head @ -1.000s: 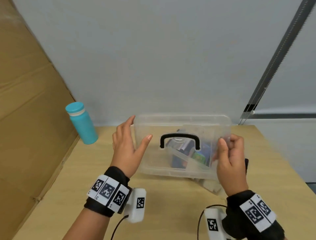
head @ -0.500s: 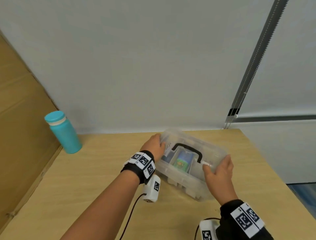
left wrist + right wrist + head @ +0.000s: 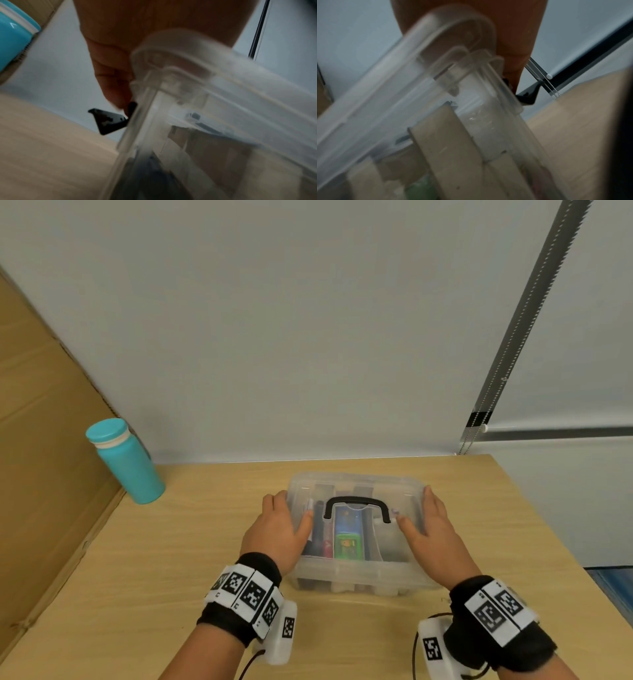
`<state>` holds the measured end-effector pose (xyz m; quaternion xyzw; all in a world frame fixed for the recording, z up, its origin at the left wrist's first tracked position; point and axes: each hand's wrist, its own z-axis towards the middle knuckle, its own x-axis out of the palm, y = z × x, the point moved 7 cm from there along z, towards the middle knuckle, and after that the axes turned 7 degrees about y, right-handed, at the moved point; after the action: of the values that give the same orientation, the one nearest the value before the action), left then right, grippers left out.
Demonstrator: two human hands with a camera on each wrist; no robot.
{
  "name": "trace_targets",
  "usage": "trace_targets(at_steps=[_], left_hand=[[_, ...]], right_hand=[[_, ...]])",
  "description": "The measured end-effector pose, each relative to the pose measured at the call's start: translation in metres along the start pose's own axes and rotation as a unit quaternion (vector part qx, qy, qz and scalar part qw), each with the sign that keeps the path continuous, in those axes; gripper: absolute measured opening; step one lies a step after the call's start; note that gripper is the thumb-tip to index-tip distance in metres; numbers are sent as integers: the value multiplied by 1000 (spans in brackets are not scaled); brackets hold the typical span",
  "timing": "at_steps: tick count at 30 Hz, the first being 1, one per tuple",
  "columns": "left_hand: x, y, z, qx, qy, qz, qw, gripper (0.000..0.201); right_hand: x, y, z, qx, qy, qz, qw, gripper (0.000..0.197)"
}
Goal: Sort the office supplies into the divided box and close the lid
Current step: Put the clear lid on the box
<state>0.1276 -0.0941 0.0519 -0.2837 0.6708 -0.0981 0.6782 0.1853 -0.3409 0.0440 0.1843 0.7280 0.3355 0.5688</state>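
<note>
Half a second ago my view had the clear plastic divided box [image 3: 359,535] skewed toward two o'clock; now it sits square on the pale wooden table [image 3: 171,559] at its centre, lid down flat, which I judge leaves only the latches to snap. My left hand [image 3: 277,534] flanks the box at nine o'clock, thumb laid across the transparent lid [image 3: 356,491], fingers curled round the left edge; in the left wrist view a fingertip touches a black side latch [image 3: 109,121]. My right hand [image 3: 428,534] mirrors it at three o'clock, holding the right edge. Through the lid, under the black carry handle [image 3: 358,506], I see markers and a green-labelled item stowed in compartments. A teal bottle [image 3: 125,462] stands at ten o'clock, well apart.
</note>
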Motion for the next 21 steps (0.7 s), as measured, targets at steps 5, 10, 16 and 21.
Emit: trace_targets(at_steps=[5,10,16,21], left_hand=[[3,5,12,-17,-19,-2,1000,62],[7,10,20,-52,-14,-1,999,73],[24,28,22,-104,41,-259,959,110],[20,28,15,-120,23,-223,967,109]], right_hand=[[1,-1,24,-2,23,-36,999,79],[3,-2,34,13,28,-66,997,78],[-1,3,37,10,20,-97,995,85],[1,0,38,21,31,-61,997,98]])
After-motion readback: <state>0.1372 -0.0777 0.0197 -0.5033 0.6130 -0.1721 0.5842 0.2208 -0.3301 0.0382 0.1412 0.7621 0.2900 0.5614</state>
